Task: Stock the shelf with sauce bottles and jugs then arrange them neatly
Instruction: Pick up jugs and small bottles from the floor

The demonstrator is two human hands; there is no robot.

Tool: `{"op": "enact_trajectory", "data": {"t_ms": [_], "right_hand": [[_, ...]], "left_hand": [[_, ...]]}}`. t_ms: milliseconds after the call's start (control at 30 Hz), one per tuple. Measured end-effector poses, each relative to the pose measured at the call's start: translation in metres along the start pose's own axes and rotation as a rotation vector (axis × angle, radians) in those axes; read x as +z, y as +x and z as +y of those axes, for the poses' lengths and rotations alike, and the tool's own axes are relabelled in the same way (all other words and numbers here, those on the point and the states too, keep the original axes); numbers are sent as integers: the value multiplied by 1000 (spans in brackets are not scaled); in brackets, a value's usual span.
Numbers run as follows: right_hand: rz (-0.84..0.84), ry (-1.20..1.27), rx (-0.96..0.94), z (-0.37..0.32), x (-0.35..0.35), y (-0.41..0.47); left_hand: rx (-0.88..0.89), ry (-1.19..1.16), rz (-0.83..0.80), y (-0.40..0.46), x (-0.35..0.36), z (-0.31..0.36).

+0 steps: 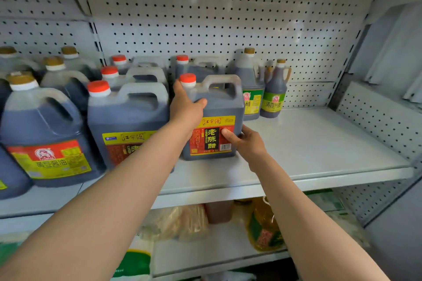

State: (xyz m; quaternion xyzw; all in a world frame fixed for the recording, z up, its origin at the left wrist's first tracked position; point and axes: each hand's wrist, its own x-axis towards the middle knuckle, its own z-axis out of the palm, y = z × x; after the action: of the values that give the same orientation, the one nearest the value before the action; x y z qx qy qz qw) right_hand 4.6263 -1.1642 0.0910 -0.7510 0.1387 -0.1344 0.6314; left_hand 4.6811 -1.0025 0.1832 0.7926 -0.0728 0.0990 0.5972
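Observation:
A dark vinegar jug (pixel 219 107) with a red cap and a red-and-yellow label stands on the white shelf (pixel 319 143). My left hand (pixel 186 107) grips its upper left shoulder below the cap, thumb on the front. My right hand (pixel 245 141) holds its lower right corner, thumb pressed on the label. To its left stands a matching jug (pixel 127 121), with more red-capped jugs (pixel 137 70) behind. A slim bottle (pixel 275 91) and a jug (pixel 250 84), both with green labels, stand behind on the right.
Large brown-capped soy sauce jugs (pixel 45 130) fill the shelf's left part. A pegboard back wall (pixel 228 25) closes the bay, with a side panel (pixel 383 121) at the right. The lower shelf holds noodle packs (pixel 182 223) and a yellow oil bottle (pixel 265 226).

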Motion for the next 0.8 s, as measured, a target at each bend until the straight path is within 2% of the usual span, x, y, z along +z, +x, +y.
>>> {"op": "enact_trajectory", "data": {"t_ms": [300,600,800], "right_hand": [[68,-104,-18,-8,19,38],[79,-106,-5,-10,25,55],[28,-234,69,-4,22,54]], "left_hand": [[-144,80,20,52,16,-1],[-128,144,39,69,19,-9],[-156,184,57,49,22,0]]}}
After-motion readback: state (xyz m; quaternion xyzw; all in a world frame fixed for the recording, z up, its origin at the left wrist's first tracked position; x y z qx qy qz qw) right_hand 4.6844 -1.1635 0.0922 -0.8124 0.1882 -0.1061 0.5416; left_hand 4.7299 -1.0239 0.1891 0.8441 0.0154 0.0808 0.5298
